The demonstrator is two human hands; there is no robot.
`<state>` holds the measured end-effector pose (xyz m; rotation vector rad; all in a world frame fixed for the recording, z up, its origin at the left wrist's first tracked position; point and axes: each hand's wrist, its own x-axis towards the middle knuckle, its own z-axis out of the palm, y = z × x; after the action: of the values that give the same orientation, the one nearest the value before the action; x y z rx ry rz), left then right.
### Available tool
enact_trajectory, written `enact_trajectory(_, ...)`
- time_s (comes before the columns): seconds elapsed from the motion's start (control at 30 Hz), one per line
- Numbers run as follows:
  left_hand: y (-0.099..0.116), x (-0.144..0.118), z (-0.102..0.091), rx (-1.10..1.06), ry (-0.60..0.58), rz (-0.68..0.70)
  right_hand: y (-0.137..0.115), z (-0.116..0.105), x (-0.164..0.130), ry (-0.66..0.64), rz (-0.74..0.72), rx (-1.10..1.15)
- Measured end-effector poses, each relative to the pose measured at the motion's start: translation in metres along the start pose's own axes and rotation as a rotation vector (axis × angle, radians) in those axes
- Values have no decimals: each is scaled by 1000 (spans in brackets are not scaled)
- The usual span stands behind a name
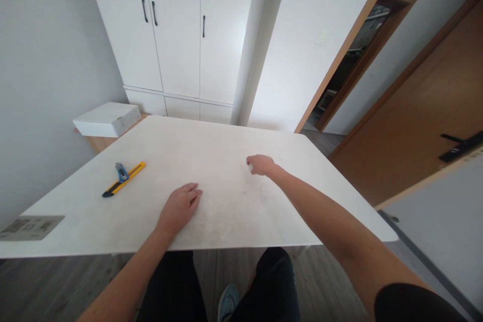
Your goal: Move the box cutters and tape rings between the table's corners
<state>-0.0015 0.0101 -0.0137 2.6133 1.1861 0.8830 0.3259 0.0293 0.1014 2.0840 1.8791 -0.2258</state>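
My left hand [180,207] rests on the white table [211,151] near its front edge, fingers loosely stretched out and holding nothing. Farther out and to the right, my right hand [261,164] is closed, its fingertips pinching a small whitish thing [251,166] low over or against the tabletop. What kind of thing it is, I cannot make out; the fingers cover most of it. On the left part of the table lies a yellow and black utility knife [130,175]. A small blue tool with a metallic end [121,172] lies against or across it.
A label [32,227] is at the table's front left corner. Behind the far left corner, a white box [108,118] sits on a wooden surface. White cupboards [173,30] stand beyond the table, and a brown door [411,115] is at the right. My legs are under the front edge.
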Motion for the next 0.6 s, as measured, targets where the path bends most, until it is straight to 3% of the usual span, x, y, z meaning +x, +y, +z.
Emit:
enact_trajectory(0.2, -4, 0, 4, -41, 7, -19, 142, 12, -38, -14, 315, -4)
enact_trajectory(0.3, -5, 0, 4, -27, 1, -14, 188, 22, -52, -16, 388, 0)
enact_trajectory(0.43, -7, 0, 4, -8, -13, -6, 207, 33, -51, -26, 415, 32)
enact_trajectory(0.6, -8, 0, 4, 0, -21, -18, 184, 38, -33, -27, 277, 87)
